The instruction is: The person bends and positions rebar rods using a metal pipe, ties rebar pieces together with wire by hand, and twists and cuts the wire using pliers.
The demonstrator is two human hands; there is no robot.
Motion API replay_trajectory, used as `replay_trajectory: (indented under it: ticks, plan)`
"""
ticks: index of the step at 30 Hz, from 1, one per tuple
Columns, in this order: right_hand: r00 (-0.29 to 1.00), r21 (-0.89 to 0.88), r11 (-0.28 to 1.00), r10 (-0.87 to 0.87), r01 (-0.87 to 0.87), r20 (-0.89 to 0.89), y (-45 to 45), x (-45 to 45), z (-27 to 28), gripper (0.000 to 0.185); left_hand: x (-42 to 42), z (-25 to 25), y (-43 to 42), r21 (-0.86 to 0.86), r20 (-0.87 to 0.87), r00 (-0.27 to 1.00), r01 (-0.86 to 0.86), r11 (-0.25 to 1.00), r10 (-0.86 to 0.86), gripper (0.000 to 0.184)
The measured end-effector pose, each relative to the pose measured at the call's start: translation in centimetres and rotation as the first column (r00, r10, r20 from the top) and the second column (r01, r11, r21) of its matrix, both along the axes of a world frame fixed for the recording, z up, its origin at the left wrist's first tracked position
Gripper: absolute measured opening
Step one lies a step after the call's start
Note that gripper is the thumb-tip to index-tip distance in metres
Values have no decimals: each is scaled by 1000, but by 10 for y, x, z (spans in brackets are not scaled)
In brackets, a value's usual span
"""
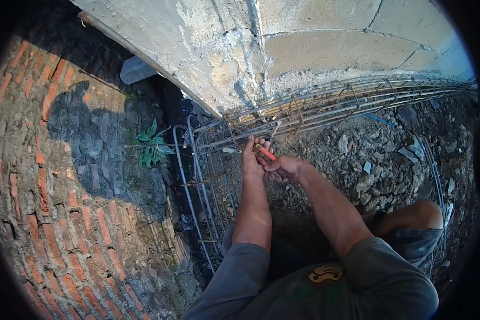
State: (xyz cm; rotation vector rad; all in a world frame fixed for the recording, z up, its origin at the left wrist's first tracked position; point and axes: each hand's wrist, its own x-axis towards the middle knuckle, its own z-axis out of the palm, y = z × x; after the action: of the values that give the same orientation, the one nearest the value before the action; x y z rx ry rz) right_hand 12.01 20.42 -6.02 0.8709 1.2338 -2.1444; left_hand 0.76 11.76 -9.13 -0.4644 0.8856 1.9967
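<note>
My left hand [252, 159] is closed, its fingers curled beside a small tool with a red handle [266, 153] and a yellowish end. My right hand [285, 169] is closed at the near end of the same tool, so both hands meet around it. Fingers cover much of it, and its exact kind does not show. Just beyond the fingertips runs a long rebar cage [298, 114] of bars tied with stirrups, at the foot of the wall. Another upright part of rebar cage [200, 176] stands left of my left forearm.
A plastered block wall [314, 53] rises ahead. On the left is a brick wall [85, 224] with a green plant [152, 144] beside it. Rubble and broken soil [362, 176] cover the ground at right, with loose rods [436, 178] along the far right.
</note>
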Motion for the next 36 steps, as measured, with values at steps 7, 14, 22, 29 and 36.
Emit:
replay_trajectory:
  ticks: [7, 14, 22, 29, 36]
  plan:
    - [998, -132, 989, -60, 63, 26, -14, 43, 9, 50, 1, -23, -2, -27, -72, 984, 162, 986, -164, 26]
    - [996, 413, 908, -49, 75, -74, -20, 61, 23, 46, 55, 8, 14, -559, -247, 841, 281, 780, -481, 34]
    - [941, 549, 778, -335, 307, -52, -48, 92, -3, 27, 82, 2, 0, -950, -188, 432, 146, 274, -882, 45]
    - [883, 482, 755, -460, 445, -94, -37, 104, 2, 15, 88, 16, 2, -972, -186, 315, 81, 222, -931, 39]
    - [974, 772, 602, -46, 204, -221, -28, 123, -3, 8, 59, 31, -9, -962, -81, 368, 214, 169, -926, 46]
